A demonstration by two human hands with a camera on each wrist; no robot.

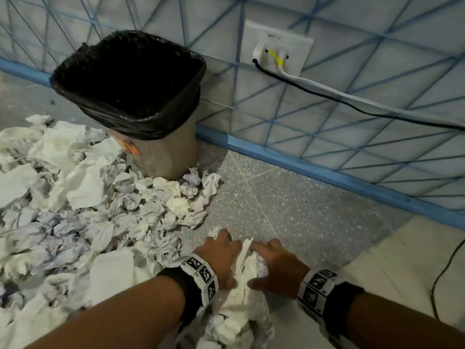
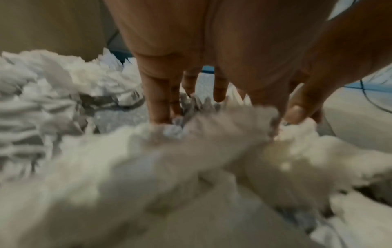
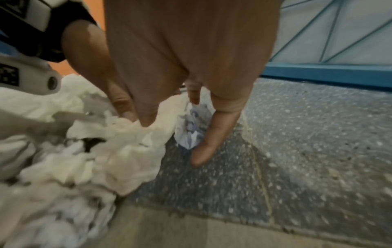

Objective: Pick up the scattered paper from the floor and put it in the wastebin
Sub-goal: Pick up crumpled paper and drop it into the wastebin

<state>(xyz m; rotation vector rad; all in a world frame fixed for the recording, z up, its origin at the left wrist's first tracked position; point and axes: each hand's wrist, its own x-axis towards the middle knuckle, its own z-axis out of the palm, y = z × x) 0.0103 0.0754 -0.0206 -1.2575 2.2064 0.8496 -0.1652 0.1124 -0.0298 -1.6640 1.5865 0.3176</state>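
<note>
A grey wastebin (image 1: 161,152) lined with a black bag (image 1: 128,81) stands by the wall, upper left in the head view. Crumpled white paper (image 1: 75,197) lies heaped on the floor left of and in front of it. Near the bottom centre, my left hand (image 1: 226,255) and right hand (image 1: 266,260) flank a clump of white paper (image 1: 245,273) and press it from both sides with straight fingers. In the left wrist view the left hand's fingers (image 2: 159,100) reach down into the paper (image 2: 212,134). In the right wrist view a printed crumpled scrap (image 3: 191,130) lies against a finger (image 3: 214,137).
Bare speckled floor (image 1: 289,205) lies between my hands and the blue baseboard (image 1: 302,167). A wall socket (image 1: 276,49) has a black cable (image 1: 352,107) running off to the right. A pale mat (image 1: 402,260) with a black cord (image 1: 442,280) lies at the right.
</note>
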